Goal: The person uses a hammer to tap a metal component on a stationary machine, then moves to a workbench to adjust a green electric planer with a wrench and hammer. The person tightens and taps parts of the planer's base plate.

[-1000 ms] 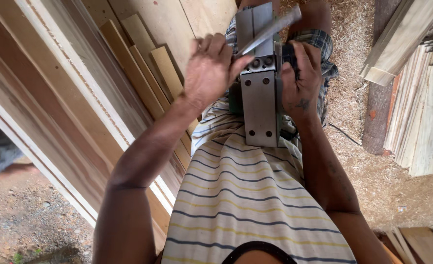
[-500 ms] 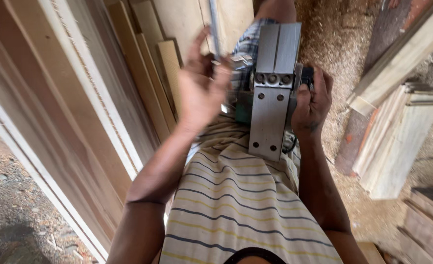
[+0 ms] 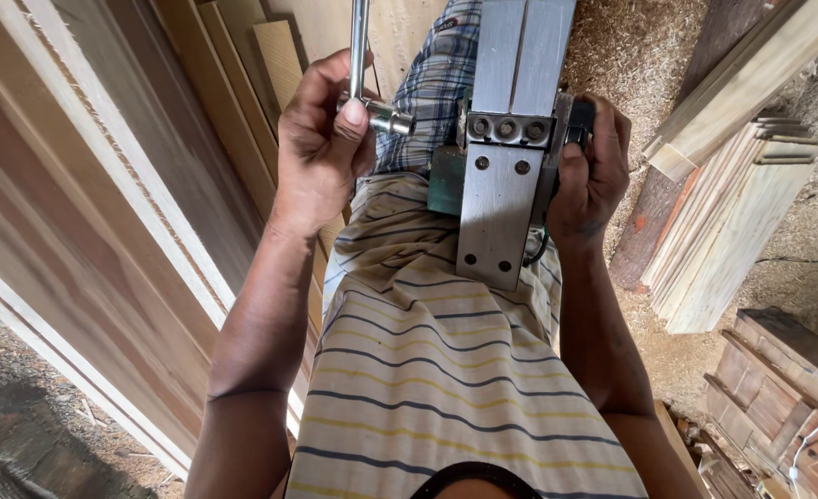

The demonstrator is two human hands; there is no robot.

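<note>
- We hold a grey metal electric hand planer [image 3: 506, 139] sole-up against our striped shirt [image 3: 446, 370], its flat base plates facing the camera.
- Right hand [image 3: 593, 171]: fingers curled tight around the planer's far side and dark handle; it carries the tool's weight.
- Left hand [image 3: 321, 139]: fingers pinched closed on a bright steel socket wrench [image 3: 364, 69], L-shaped, shaft rising out of the top of the view. Its socket end points at the row of three bolt heads [image 3: 506, 127] across the blade drum; we cannot tell whether it touches them.
- Surroundings: long pale wooden planks [image 3: 122, 212] leaning at left, stacked short boards [image 3: 732, 240] at right, sawdust-covered ground [image 3: 630, 55].
- Risk, our judgement: the wrench may slip off a bolt head if set at an angle, driving knuckles toward the cutter.
- Risk: the planer rests only on one hand and the body; turning force could twist it loose.
</note>
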